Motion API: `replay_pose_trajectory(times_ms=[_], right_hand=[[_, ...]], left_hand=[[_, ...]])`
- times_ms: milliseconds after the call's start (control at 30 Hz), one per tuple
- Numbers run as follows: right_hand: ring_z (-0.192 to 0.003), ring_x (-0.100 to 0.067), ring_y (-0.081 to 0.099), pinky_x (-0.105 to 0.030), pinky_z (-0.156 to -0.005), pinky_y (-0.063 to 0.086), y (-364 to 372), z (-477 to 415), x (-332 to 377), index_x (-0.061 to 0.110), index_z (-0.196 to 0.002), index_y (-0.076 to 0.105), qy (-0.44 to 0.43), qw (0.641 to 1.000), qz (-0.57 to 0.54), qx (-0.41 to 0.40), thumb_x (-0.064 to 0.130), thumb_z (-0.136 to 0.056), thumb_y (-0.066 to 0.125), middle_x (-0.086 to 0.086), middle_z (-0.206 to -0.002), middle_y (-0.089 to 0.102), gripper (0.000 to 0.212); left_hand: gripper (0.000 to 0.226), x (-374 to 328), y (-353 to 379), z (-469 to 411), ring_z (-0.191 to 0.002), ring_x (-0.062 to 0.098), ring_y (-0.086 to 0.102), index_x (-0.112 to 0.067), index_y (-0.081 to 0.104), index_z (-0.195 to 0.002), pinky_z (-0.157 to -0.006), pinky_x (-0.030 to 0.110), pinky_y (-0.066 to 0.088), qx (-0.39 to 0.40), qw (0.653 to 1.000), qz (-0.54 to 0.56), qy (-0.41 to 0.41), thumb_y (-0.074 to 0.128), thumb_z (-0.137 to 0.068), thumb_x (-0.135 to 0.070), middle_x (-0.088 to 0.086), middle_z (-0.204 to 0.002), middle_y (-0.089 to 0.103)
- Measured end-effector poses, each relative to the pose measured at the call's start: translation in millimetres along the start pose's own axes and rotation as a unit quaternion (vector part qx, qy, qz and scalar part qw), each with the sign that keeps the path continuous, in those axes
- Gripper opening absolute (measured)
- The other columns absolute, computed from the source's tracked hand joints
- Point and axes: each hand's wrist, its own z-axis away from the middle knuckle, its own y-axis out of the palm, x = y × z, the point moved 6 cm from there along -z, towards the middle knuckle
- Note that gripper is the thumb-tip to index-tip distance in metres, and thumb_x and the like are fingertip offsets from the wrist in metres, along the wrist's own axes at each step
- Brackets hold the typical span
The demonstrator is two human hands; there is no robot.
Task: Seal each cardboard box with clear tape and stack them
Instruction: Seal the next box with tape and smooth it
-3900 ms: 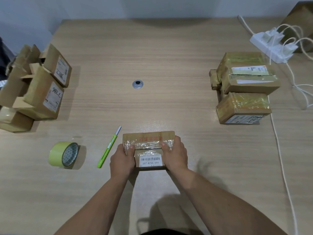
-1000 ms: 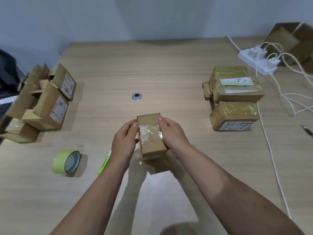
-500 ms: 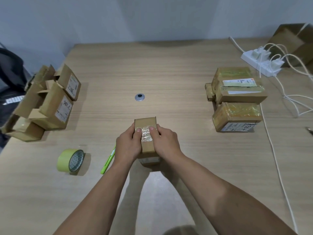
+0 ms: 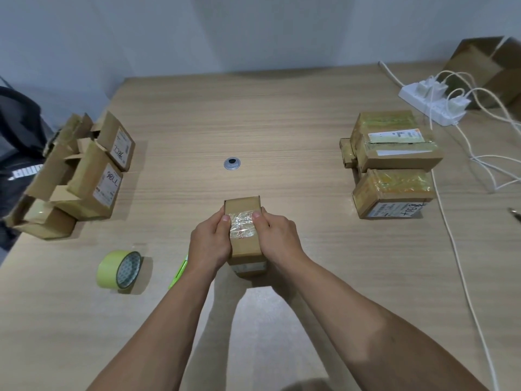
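Two hands, left (image 4: 210, 246) and right (image 4: 277, 241), clasp the small box (image 4: 244, 252) toward the table's (image 4: 282, 122) front edge, since turned end-on, thumbs pressing clear tape (image 4: 242, 228) flat; sealing looks nearly finished.

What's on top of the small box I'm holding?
Crinkled clear tape lies across the box top. The left hand and right hand cover its sides, so the tape's ends are hidden.

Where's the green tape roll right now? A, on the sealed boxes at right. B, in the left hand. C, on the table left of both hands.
C: the tape roll sits on the table, apart from the left hand, which grips the small box with the right hand.
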Motion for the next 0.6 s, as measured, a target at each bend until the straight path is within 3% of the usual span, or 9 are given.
replay_pose_trajectory(times_ms=[100, 300, 400, 500, 567, 600], right_hand=[[-0.102, -0.031, 0.059, -0.037, -0.086, 0.048, 1.2, -0.7, -0.7, 0.016, -0.112, 0.069, -0.005, 1.000, -0.003, 0.000, 0.041, -0.107, 0.035, -0.012, -0.103, 0.071, 0.042], [-0.095, -0.029, 0.055, -0.034, -0.077, 0.038, 0.6, 2.4, -1.0, 0.017, -0.108, 0.067, -0.021, 1.000, 0.003, -0.007, 0.037, -0.108, 0.031, -0.011, -0.100, 0.070, 0.041], [-0.096, -0.029, 0.059, -0.036, -0.082, 0.044, 0.9, 4.6, -3.0, 0.016, -0.106, 0.067, -0.022, 1.000, -0.003, -0.010, 0.035, -0.108, 0.031, -0.009, -0.098, 0.071, 0.041], [-0.092, -0.028, 0.063, -0.041, -0.084, 0.054, 2.4, 6.3, -17.0, 0.009, -0.104, 0.067, 0.011, 0.997, -0.079, -0.017, 0.044, -0.102, 0.032, -0.009, -0.094, 0.071, 0.049], [-0.089, -0.023, 0.060, -0.031, -0.080, 0.049, 1.5, 9.1, -31.5, 0.007, -0.104, 0.065, 0.040, 0.994, -0.105, -0.012, 0.045, -0.103, 0.034, -0.003, -0.092, 0.065, 0.049], [-0.097, -0.018, 0.057, -0.029, -0.083, 0.044, -0.1, 10.6, -39.1, 0.012, -0.108, 0.066, 0.052, 0.993, -0.106, -0.012, 0.043, -0.106, 0.035, 0.002, -0.101, 0.063, 0.044]], left_hand=[[0.034, 2.0, -0.1, -1.3, -0.106, 0.017, 0.067, -0.026, 0.067, -0.130, -0.100, 0.041, 0.051, -0.005, 1.000, 0.002, 0.002, 0.046, -0.103, -0.026, -0.003, -0.111, 0.074], [0.034, 4.7, 0.4, 0.7, -0.103, 0.015, 0.068, -0.028, 0.069, -0.127, -0.097, 0.039, 0.053, -0.010, 1.000, 0.029, 0.000, 0.046, -0.104, -0.021, -0.006, -0.107, 0.075], [0.033, 6.3, 1.8, 3.7, -0.105, 0.015, 0.068, -0.030, 0.068, -0.127, -0.097, 0.038, 0.053, -0.014, 0.999, 0.039, 0.000, 0.046, -0.104, -0.021, -0.007, -0.108, 0.075], [0.032, 7.6, -5.6, 6.1, -0.100, 0.013, 0.067, -0.031, 0.071, -0.117, -0.091, 0.035, 0.053, -0.040, 0.997, 0.060, -0.007, 0.045, -0.104, -0.018, -0.009, -0.103, 0.074], [0.033, 10.4, -16.7, 7.6, -0.093, 0.009, 0.066, -0.034, 0.070, -0.107, -0.085, 0.032, 0.052, -0.057, 0.993, 0.098, -0.023, 0.044, -0.104, -0.013, -0.011, -0.100, 0.073], [0.035, 12.7, -22.3, 7.8, -0.091, 0.009, 0.067, -0.034, 0.070, -0.103, -0.083, 0.032, 0.052, -0.060, 0.991, 0.112, -0.029, 0.044, -0.105, -0.012, -0.009, -0.101, 0.073]])
